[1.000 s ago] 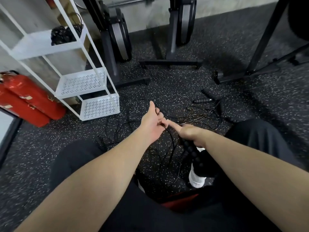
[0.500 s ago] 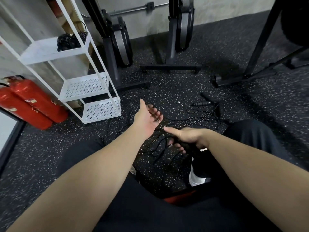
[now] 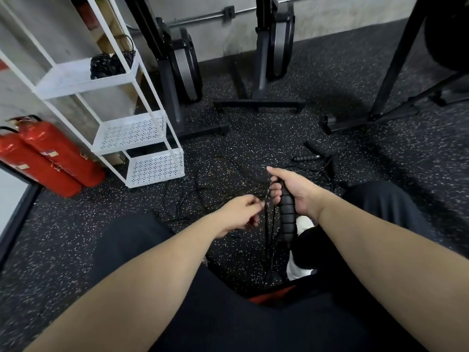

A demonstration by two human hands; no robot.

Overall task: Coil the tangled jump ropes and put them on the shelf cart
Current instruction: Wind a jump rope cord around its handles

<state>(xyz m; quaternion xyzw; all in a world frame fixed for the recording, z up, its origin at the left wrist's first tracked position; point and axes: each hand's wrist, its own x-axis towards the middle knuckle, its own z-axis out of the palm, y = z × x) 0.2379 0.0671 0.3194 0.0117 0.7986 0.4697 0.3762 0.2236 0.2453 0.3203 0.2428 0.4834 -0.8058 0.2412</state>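
One coiled bundle (image 3: 109,63) already sits on the top tier of the white shelf cart (image 3: 132,133), well left of the hands. The right hand (image 3: 294,191) grips a ribbed black handle (image 3: 288,212); the left hand (image 3: 241,212) pinches its thin cord (image 3: 266,224). More tangled jump ropes (image 3: 312,158) lie on the floor beyond, so most coiling seems left.

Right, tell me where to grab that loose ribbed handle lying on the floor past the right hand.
Grip the ribbed handle round its middle, coming from above. It lies flat on the floor, long axis running left-right, so fingers close across its narrow width; the ridges should help the hold.
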